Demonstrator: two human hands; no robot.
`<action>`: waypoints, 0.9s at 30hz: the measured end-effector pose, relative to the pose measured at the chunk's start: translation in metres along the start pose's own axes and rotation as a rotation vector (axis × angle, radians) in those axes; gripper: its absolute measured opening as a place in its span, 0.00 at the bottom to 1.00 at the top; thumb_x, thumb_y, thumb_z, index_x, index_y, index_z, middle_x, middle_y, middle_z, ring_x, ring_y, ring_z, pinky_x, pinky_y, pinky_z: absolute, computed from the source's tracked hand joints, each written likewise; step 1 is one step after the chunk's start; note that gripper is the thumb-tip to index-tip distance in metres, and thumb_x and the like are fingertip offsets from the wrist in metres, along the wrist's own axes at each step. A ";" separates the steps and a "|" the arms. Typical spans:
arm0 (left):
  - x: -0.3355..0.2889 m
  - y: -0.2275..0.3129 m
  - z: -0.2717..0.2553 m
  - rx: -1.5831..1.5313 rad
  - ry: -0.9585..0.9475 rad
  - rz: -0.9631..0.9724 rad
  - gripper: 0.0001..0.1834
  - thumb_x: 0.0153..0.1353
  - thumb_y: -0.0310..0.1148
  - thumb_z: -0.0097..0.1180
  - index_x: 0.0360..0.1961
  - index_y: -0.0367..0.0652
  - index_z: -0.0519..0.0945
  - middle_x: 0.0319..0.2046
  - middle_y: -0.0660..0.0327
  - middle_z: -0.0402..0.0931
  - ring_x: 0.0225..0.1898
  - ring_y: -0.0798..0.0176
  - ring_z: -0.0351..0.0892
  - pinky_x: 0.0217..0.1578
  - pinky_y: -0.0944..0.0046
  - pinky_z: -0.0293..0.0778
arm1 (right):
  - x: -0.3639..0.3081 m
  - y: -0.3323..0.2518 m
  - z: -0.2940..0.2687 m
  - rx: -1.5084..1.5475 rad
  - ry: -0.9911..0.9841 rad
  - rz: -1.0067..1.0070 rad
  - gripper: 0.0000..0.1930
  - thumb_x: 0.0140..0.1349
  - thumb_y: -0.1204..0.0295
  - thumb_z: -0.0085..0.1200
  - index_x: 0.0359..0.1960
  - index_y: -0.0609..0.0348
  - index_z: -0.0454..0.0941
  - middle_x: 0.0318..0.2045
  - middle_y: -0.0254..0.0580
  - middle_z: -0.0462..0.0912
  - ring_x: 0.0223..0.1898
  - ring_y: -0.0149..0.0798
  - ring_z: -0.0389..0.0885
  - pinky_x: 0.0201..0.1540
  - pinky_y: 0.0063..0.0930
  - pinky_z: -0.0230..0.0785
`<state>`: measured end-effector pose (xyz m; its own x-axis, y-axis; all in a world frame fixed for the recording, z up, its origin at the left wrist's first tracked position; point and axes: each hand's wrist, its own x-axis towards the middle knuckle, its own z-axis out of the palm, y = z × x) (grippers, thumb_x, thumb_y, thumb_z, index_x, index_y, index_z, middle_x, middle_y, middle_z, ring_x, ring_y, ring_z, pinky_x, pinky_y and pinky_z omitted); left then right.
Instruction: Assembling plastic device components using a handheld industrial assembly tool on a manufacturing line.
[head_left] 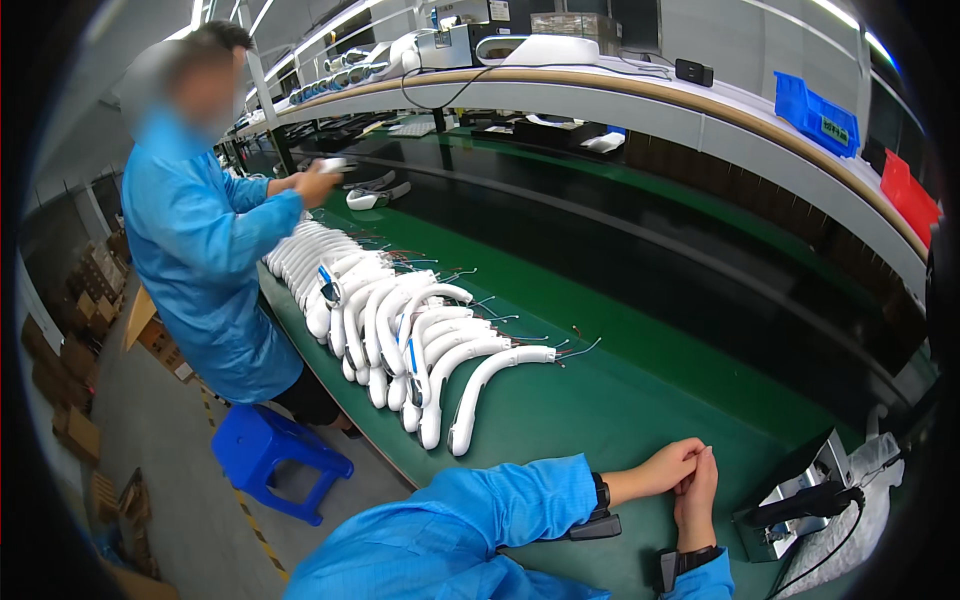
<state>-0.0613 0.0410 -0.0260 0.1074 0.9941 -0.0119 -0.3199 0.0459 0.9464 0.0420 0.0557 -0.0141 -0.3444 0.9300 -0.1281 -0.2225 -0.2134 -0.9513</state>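
Your left hand (pixel 668 466) points toward 2 o'clock, meeting your right hand (pixel 697 488), raised toward 12, fingers touching; whether they pinch anything, I can't tell. The nearest white curved piece (pixel 480 384) lies at their 10 o'clock.

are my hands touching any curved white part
No, your left hand and right hand meet, clear of the curved white parts.

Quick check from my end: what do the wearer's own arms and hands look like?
Both arms wear bright blue, creased sleeves: left sleeve, right sleeve. The left hand and right hand are ungloved. Each wrist has a black band: left band, right band, with a dark, boxy piece close by.
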 end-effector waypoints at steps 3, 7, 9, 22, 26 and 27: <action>0.001 -0.001 0.002 0.027 0.012 -0.007 0.10 0.69 0.37 0.42 0.41 0.42 0.71 0.27 0.67 0.73 0.22 0.76 0.70 0.20 0.75 0.67 | 0.001 -0.002 -0.004 0.013 -0.013 0.021 0.18 0.71 0.55 0.37 0.35 0.55 0.72 0.22 0.27 0.70 0.18 0.19 0.62 0.17 0.15 0.51; 0.000 0.004 0.002 -0.013 0.007 -0.016 0.10 0.69 0.37 0.42 0.42 0.43 0.71 0.27 0.67 0.73 0.24 0.76 0.70 0.21 0.75 0.67 | 0.003 0.000 -0.005 0.009 -0.013 0.023 0.16 0.71 0.57 0.38 0.35 0.55 0.72 0.22 0.27 0.70 0.17 0.19 0.61 0.16 0.15 0.50; 0.001 0.004 0.001 -0.007 0.005 -0.005 0.10 0.70 0.37 0.42 0.42 0.43 0.71 0.27 0.67 0.72 0.24 0.76 0.70 0.21 0.75 0.67 | 0.005 0.000 -0.003 0.016 -0.008 0.020 0.16 0.71 0.58 0.38 0.35 0.55 0.72 0.21 0.27 0.70 0.17 0.19 0.61 0.16 0.15 0.50; -0.002 0.007 0.002 -0.018 -0.010 0.001 0.09 0.69 0.34 0.42 0.41 0.42 0.72 0.26 0.65 0.73 0.23 0.75 0.71 0.22 0.74 0.68 | 0.005 0.002 -0.012 0.007 -0.067 0.023 0.18 0.71 0.55 0.37 0.40 0.56 0.72 0.25 0.31 0.73 0.21 0.21 0.68 0.20 0.15 0.58; 0.012 0.078 -0.021 0.459 0.236 0.299 0.06 0.64 0.31 0.50 0.36 0.40 0.72 0.31 0.61 0.78 0.30 0.70 0.75 0.32 0.67 0.73 | 0.000 -0.009 0.011 0.189 0.088 -0.030 0.24 0.70 0.48 0.35 0.47 0.58 0.70 0.36 0.37 0.77 0.35 0.28 0.77 0.33 0.20 0.69; 0.019 0.116 -0.043 0.625 0.281 0.398 0.08 0.59 0.32 0.53 0.34 0.39 0.73 0.32 0.59 0.78 0.31 0.67 0.76 0.34 0.65 0.72 | 0.000 -0.007 0.003 0.156 0.026 -0.026 0.25 0.70 0.49 0.34 0.50 0.59 0.68 0.40 0.41 0.77 0.40 0.33 0.77 0.38 0.24 0.70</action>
<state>-0.1364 0.0699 0.0699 -0.1723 0.9156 0.3633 0.3125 -0.2990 0.9016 0.0410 0.0559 -0.0065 -0.3131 0.9429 -0.1137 -0.3704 -0.2315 -0.8995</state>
